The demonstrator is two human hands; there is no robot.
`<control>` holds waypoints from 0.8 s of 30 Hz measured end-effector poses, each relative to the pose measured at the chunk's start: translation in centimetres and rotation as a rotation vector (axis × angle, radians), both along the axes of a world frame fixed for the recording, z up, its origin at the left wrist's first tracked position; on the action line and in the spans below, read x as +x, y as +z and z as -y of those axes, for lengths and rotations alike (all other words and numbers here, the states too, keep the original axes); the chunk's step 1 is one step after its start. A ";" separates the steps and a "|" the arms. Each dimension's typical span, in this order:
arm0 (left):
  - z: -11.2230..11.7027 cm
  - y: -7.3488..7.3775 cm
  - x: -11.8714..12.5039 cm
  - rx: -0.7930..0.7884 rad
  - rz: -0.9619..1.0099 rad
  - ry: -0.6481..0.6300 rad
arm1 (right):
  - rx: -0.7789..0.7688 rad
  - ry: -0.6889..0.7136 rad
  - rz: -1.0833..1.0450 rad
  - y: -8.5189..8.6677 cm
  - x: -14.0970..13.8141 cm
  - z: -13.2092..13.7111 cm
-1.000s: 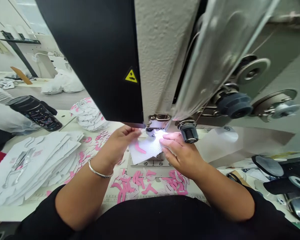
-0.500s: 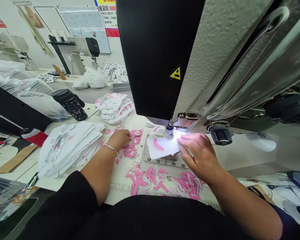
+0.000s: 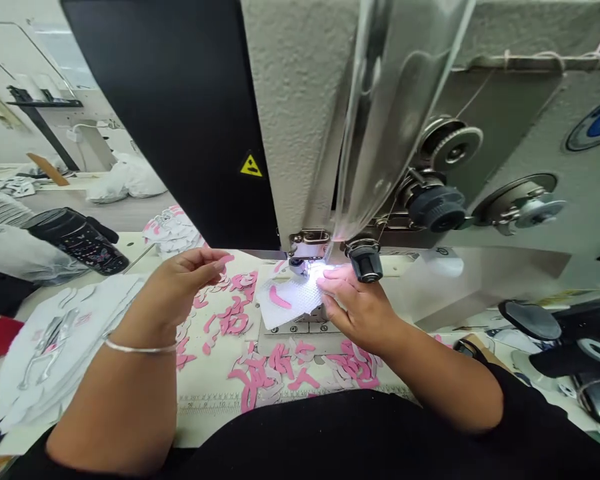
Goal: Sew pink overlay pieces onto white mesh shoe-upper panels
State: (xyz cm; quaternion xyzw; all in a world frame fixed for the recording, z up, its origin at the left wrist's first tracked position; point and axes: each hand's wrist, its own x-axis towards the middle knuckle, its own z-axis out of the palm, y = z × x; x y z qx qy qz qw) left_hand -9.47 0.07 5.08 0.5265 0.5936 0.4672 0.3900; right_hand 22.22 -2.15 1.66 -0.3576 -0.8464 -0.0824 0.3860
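A white mesh piece (image 3: 290, 301) with a pink curved strip on it lies under the presser foot (image 3: 300, 265) of a sewing machine (image 3: 300, 120), lit by the machine's lamp. My right hand (image 3: 357, 303) presses flat on the right side of the mesh piece, fingers stretched out. My left hand (image 3: 183, 280), with a silver bangle on the wrist, is raised above the table left of the needle and pinches a small pink piece (image 3: 225, 259) between its fingertips.
Several loose pink cut pieces (image 3: 280, 363) lie scattered on the table around the needle plate. A stack of white printed pieces (image 3: 55, 340) sits at the left, a black bottle (image 3: 77, 238) behind it. Black spools (image 3: 570, 347) stand at the right.
My left hand lifted from the pile of pink pieces on the table and now holds one up near the needle. My right hand stayed on the mesh piece.
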 end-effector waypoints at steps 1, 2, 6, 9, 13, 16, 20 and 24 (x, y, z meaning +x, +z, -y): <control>1.0 0.8 1.0 0.026 0.067 -0.039 | 0.007 -0.003 0.000 0.0 -0.1 0.1; 1.9 1.4 2.1 0.052 0.112 -0.066 | 0.015 -0.006 0.000 -0.1 -0.1 0.2; 4.5 2.2 6.4 0.072 0.110 -0.188 | 0.061 -0.024 0.019 -0.3 -0.3 0.6; 4.7 2.0 8.8 0.045 -0.043 -0.204 | 0.104 -0.029 0.033 -0.3 -0.4 0.8; 3.9 1.8 10.5 0.049 -0.251 -0.171 | 0.133 -0.042 0.035 -0.1 -0.4 0.9; 3.3 1.6 10.9 0.042 -0.296 -0.150 | 0.137 -0.039 0.036 0.0 -0.4 0.9; 3.0 1.6 10.9 -0.002 -0.329 -0.170 | 0.150 -0.034 0.030 -0.2 -0.4 0.9; 2.9 1.5 10.5 -0.030 -0.306 -0.253 | 0.192 -0.020 0.020 -0.6 -0.4 1.0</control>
